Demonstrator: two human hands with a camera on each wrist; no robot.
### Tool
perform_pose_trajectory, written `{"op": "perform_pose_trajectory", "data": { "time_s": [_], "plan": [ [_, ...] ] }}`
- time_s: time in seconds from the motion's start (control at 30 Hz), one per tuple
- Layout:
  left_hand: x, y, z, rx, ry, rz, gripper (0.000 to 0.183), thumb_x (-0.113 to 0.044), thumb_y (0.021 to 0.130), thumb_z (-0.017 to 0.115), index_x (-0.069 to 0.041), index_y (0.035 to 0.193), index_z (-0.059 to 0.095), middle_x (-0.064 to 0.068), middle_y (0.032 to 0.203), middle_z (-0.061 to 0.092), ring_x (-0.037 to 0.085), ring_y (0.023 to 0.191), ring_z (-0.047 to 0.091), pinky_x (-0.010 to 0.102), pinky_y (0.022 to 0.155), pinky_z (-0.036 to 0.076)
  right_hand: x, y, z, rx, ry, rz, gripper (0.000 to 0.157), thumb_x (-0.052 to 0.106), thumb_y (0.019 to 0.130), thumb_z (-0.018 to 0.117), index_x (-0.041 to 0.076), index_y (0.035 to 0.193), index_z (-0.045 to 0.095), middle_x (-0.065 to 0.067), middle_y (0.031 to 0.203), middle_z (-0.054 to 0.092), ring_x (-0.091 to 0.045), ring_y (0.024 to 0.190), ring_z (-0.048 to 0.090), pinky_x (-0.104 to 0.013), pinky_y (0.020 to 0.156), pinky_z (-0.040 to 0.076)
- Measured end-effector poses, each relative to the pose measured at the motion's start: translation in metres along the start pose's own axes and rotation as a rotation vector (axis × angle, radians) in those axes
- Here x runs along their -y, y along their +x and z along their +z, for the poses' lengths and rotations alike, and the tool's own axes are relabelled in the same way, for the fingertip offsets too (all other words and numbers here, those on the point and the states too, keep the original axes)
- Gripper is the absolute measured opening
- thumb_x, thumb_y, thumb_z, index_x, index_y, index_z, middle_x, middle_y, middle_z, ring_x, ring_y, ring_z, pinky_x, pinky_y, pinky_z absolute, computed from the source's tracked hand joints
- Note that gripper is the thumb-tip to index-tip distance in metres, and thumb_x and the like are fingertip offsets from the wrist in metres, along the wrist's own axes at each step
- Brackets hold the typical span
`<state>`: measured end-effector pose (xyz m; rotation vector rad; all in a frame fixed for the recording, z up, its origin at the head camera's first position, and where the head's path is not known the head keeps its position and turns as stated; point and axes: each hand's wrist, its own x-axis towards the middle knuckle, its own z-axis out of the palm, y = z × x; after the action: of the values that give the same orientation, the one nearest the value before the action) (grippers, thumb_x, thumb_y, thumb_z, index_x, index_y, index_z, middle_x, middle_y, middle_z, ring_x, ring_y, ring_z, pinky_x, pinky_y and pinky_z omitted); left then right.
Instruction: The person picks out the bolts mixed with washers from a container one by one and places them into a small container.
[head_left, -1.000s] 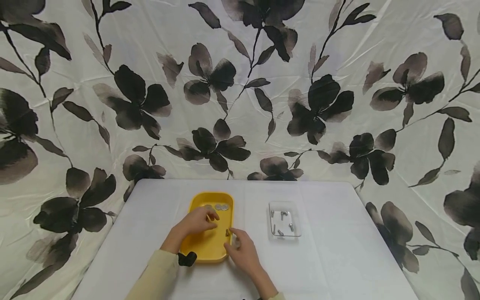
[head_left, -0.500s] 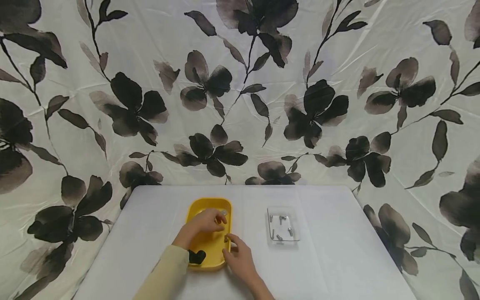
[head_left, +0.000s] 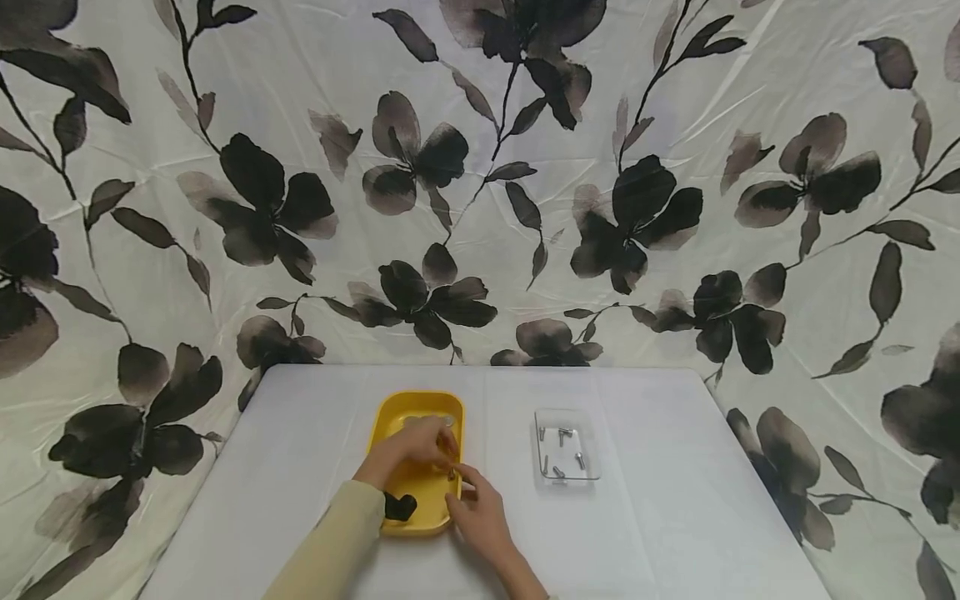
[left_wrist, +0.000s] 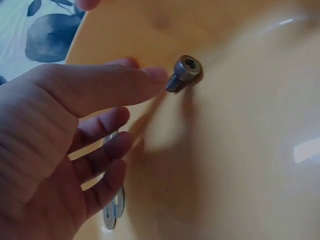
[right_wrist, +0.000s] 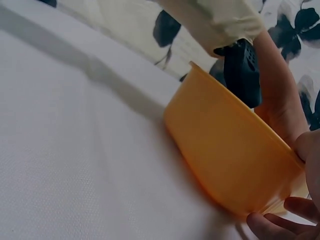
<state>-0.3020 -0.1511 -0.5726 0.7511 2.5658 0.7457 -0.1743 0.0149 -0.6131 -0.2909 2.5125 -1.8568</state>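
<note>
A socket-head bolt (left_wrist: 187, 68) lies in the yellow tray (head_left: 386, 408), near its right wall. My left hand (head_left: 422, 442) reaches down into the tray. Its thumb tip is right at the bolt's threaded end, with the index finger partly hidden behind the thumb; the other fingers are loosely bent. Two flat metal washers (left_wrist: 119, 202) show past those fingers. Along the tray's right side, my right hand (head_left: 482, 512) holds the wall, the thumb at the rim and the fingers curled against the outside near the bottom.
A clear plastic box (head_left: 591, 421) with several small bolts stands right of the tray on the white table (head_left: 675, 500). A floral cloth (head_left: 525, 250) hangs behind the table. A black device (head_left: 401, 507) sits at my left wrist, over the tray.
My left hand has moved right and nearer me inside the tray, up to the bolt. The right hand stays at the tray's side. The head view has shifted slightly.
</note>
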Motion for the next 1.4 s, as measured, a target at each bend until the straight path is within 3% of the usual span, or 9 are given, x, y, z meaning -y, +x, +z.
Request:
{"op": "perform_pose_trajectory", "data": {
  "time_s": [0.17, 0.3, 0.5, 0.73, 0.97, 1.17, 1.4],
  "plan": [
    [0.006, -0.001, 0.008, 0.057, -0.059, 0.025, 0.020, -0.003, 0.071, 0.084, -0.020, 0.080, 0.078, -0.014, 0.077, 0.066, 0.009, 0.077, 0.055, 0.030, 0.075, 0.050, -0.001, -0.001, 0.001, 0.005, 0.018, -0.019, 0.044, 0.013, 0.092, 0.065, 0.008, 0.135, 0.054, -0.014, 0.131, 0.057, -0.029, 0.107, 0.062, -0.029, 0.083, 0.052],
    [0.008, -0.003, 0.013, 0.077, -0.063, -0.006, 0.023, 0.000, 0.071, 0.083, -0.021, 0.081, 0.079, -0.014, 0.078, 0.066, 0.008, 0.079, 0.055, 0.030, 0.077, 0.050, -0.003, -0.002, 0.002, 0.012, 0.033, -0.028, 0.045, 0.012, 0.091, 0.066, 0.008, 0.135, 0.054, -0.014, 0.131, 0.057, -0.029, 0.106, 0.062, -0.028, 0.083, 0.052],
    [0.005, -0.003, 0.013, 0.070, -0.074, -0.056, 0.020, -0.003, 0.074, 0.082, -0.021, 0.080, 0.078, -0.013, 0.076, 0.067, 0.009, 0.078, 0.057, 0.029, 0.079, 0.051, -0.001, 0.000, 0.000, 0.015, 0.042, -0.043, 0.045, 0.013, 0.092, 0.066, 0.007, 0.136, 0.053, -0.016, 0.129, 0.057, -0.028, 0.105, 0.062, -0.027, 0.081, 0.052],
    [0.003, -0.007, 0.008, 0.037, -0.057, -0.018, 0.011, -0.008, 0.076, 0.083, -0.017, 0.076, 0.078, -0.011, 0.073, 0.066, 0.008, 0.076, 0.055, 0.028, 0.075, 0.050, 0.000, 0.001, -0.001, 0.017, 0.033, -0.035, 0.046, 0.016, 0.093, 0.064, 0.007, 0.137, 0.052, -0.015, 0.130, 0.057, -0.028, 0.107, 0.062, -0.027, 0.082, 0.052],
    [0.008, -0.011, 0.008, 0.032, -0.104, -0.111, 0.007, -0.014, 0.078, 0.082, -0.016, 0.076, 0.076, -0.008, 0.071, 0.066, 0.010, 0.066, 0.057, 0.026, 0.064, 0.050, -0.002, -0.001, 0.002, 0.016, 0.050, 0.010, 0.044, 0.015, 0.093, 0.065, 0.011, 0.135, 0.054, -0.017, 0.128, 0.057, -0.030, 0.107, 0.062, -0.029, 0.081, 0.053],
    [0.007, -0.014, 0.004, -0.019, -0.118, -0.073, 0.007, -0.018, 0.077, 0.083, -0.018, 0.075, 0.076, -0.009, 0.071, 0.066, 0.011, 0.064, 0.056, 0.026, 0.061, 0.049, -0.002, -0.003, 0.002, 0.009, 0.053, 0.023, 0.044, 0.014, 0.093, 0.065, 0.013, 0.135, 0.054, -0.018, 0.128, 0.057, -0.029, 0.107, 0.062, -0.030, 0.082, 0.053],
    [0.000, -0.022, -0.005, -0.141, -0.132, 0.025, 0.010, -0.017, 0.074, 0.084, -0.019, 0.073, 0.075, -0.006, 0.082, 0.059, 0.014, 0.073, 0.052, 0.028, 0.063, 0.047, -0.002, -0.004, 0.000, 0.007, 0.042, 0.010, 0.045, 0.015, 0.093, 0.065, 0.009, 0.136, 0.053, -0.018, 0.129, 0.057, -0.029, 0.106, 0.063, -0.029, 0.082, 0.053]
  ]
}}
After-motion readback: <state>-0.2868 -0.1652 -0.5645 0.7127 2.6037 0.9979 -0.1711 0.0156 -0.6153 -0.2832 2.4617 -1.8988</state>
